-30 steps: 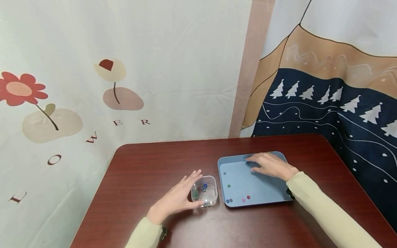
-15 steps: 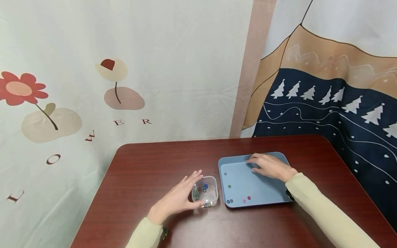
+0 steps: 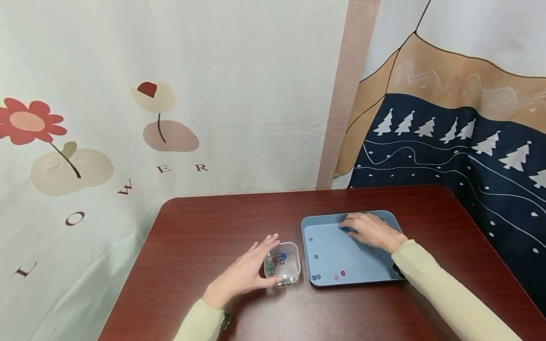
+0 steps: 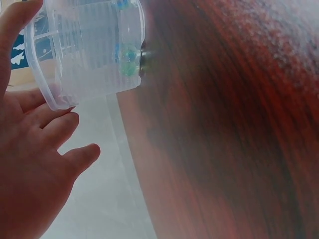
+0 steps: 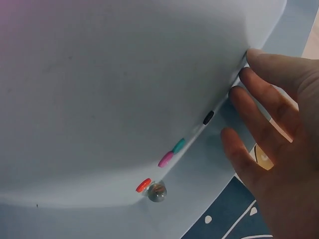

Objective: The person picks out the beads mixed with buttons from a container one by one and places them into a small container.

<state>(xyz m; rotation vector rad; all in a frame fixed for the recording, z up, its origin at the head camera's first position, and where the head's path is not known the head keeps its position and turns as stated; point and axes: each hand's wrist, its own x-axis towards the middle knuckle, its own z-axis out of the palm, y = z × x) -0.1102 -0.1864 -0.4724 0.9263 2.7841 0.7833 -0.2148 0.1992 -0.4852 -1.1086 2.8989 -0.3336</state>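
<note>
My left hand holds a small clear plastic box, fingers at its far side and thumb at its near side. Several blue and green glassy pieces lie at the bottom of the box. My right hand reaches into a shallow blue tray, its fingertips at the far wall. In the right wrist view my right hand has its fingers spread, with nothing visible between them. Nearby lie a glassy ball and red, pink, teal and black discs.
More small pieces lie in the tray: a green one, a pink one, a red one and bluish ones at the near left corner. A dark red-brown table bears everything. Printed curtains hang behind it.
The right hand's fingertips have moved slightly lower against the tray's far wall and bent a little. The left hand and clear box have stayed in place.
</note>
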